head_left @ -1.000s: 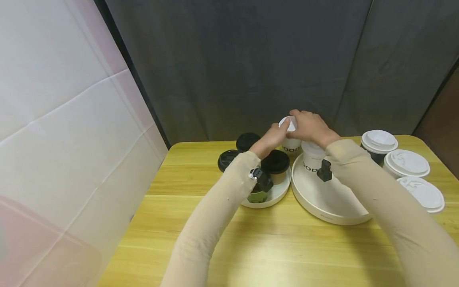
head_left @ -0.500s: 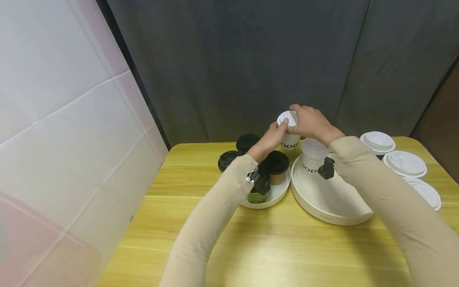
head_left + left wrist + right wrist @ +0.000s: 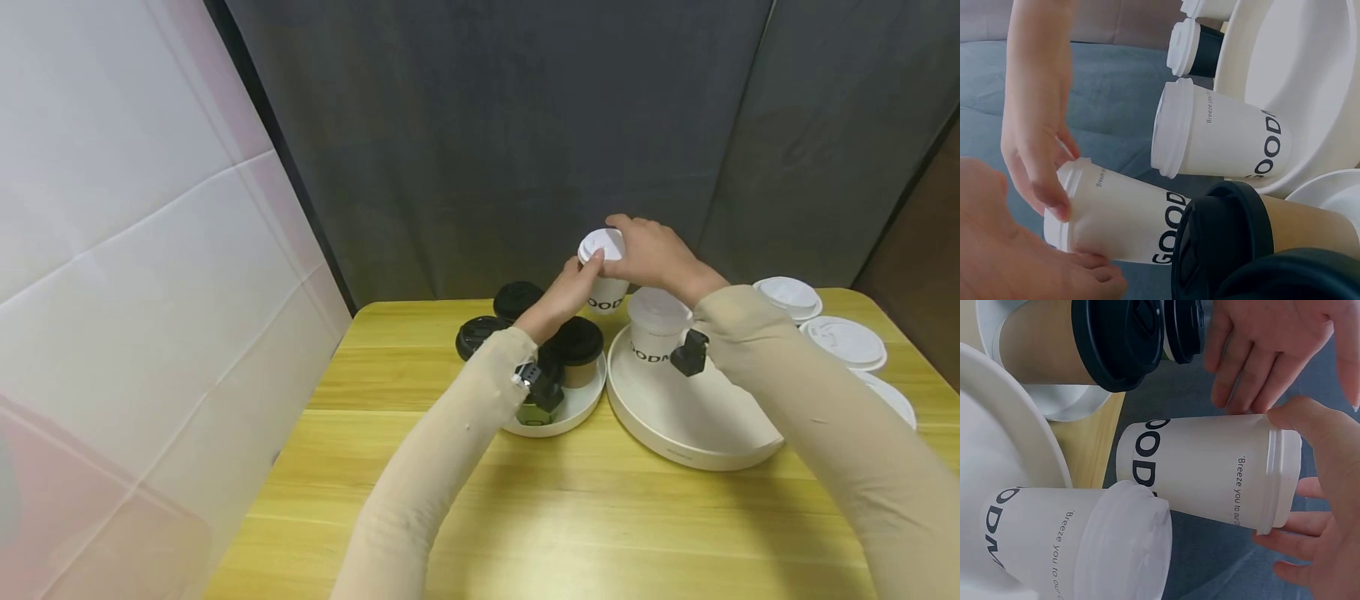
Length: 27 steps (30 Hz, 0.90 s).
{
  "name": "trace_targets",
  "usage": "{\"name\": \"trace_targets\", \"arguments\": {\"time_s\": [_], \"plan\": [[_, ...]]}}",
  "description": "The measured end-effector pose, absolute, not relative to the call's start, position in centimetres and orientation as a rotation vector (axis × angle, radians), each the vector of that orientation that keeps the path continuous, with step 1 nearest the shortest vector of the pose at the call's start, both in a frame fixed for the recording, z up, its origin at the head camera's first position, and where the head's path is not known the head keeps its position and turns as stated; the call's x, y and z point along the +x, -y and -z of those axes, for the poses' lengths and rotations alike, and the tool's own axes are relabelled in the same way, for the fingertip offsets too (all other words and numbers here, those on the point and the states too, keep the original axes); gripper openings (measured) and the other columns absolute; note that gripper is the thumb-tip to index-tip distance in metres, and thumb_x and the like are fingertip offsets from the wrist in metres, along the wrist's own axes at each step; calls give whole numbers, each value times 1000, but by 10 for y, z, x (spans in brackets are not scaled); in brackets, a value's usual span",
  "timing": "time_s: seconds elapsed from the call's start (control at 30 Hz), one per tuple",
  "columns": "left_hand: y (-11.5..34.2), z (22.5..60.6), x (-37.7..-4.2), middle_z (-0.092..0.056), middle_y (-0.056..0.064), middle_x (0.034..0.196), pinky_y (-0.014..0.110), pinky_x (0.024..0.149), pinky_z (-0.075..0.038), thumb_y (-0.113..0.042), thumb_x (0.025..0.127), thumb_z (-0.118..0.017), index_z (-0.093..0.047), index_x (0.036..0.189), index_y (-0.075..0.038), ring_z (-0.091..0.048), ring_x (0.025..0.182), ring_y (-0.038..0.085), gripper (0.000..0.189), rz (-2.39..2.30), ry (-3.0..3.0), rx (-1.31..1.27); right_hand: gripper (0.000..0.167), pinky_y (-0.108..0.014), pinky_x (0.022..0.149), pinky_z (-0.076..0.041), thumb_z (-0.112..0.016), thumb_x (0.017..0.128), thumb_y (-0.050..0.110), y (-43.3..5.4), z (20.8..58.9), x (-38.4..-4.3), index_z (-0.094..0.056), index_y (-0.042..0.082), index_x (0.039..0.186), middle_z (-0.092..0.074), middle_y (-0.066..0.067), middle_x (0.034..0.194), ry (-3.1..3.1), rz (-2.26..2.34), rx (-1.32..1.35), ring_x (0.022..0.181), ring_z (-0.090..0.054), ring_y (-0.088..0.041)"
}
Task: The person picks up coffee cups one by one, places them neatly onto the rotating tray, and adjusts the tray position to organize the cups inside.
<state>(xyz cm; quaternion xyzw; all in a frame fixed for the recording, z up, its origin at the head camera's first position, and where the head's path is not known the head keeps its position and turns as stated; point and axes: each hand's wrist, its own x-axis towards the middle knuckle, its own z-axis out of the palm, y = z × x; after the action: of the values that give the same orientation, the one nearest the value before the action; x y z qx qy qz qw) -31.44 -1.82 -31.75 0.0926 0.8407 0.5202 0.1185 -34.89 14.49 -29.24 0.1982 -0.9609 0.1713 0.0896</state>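
A white paper cup (image 3: 606, 292) with a white lid (image 3: 1060, 194) and black lettering is held above the table's back edge. My right hand (image 3: 660, 254) grips it by the lid, with thumb and fingers on opposite sides. Beside the cup is my left hand (image 3: 561, 300). In the right wrist view its fairly straight fingers (image 3: 1260, 375) reach the cup's side near the lid, and its thumb stands away from the cup. A second lidded white cup (image 3: 652, 333) with like lettering stands upright on the large round white tray (image 3: 697, 417).
Left of the tray, a smaller white dish (image 3: 581, 412) holds black-lidded cups, among them a brown cup (image 3: 579, 375). Another black lid (image 3: 480, 333) shows farther left. Several white-lidded cups stand at the right, including one with a broad lid (image 3: 843, 342). Dark cloth (image 3: 480, 150) hangs behind the table.
The white cup has risen a little, with both hands moving up alongside it. The standing cups and the tray look unchanged, apart from a slight shift of the view.
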Motion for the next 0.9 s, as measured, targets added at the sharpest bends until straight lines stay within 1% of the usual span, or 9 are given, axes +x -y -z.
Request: {"name": "trace_targets", "arguments": {"time_s": [0.23,0.5,0.7,0.83,0.9], "plan": [[17,317,-314,-26,11,164,46,124,-26,-56,104,-24,-19,158,-12,-29,151,27,70,-1563,-2470,316,78,-57,91,-50,-63,86,44,-147,287,-346,-41,1,147,-57,-30,133,2841,-526,589,110,-60,-42],[15,316,-313,-29,11,162,46,124,-28,-52,105,-26,-22,158,-12,-32,150,26,66,-1618,-2479,375,78,-56,88,-51,-64,86,46,-151,285,-342,-42,2,146,-58,-28,132,2812,-558,595,107,-61,-41],[15,313,-308,-33,12,160,47,121,-34,-49,106,-27,-23,157,-11,-36,147,27,64,-1655,-2481,427,78,-55,87,-51,-62,88,47,-152,280,-338,-41,2,147,-58,-27,135,2801,-585,604,106,-60,-39],[15,309,-303,-32,13,159,47,121,-33,-50,105,-28,-21,157,-10,-35,147,28,66,-1658,-2497,438,78,-54,88,-51,-62,88,49,-153,276,-334,-41,3,147,-57,-25,136,2784,-602,602,107,-60,-39],[16,307,-300,-30,13,160,48,122,-31,-50,105,-28,-20,158,-10,-33,148,27,66,-1648,-2517,444,79,-54,88,-51,-62,88,51,-153,274,-331,-41,4,148,-57,-25,137,2781,-614,597,108,-60,-38]]}}
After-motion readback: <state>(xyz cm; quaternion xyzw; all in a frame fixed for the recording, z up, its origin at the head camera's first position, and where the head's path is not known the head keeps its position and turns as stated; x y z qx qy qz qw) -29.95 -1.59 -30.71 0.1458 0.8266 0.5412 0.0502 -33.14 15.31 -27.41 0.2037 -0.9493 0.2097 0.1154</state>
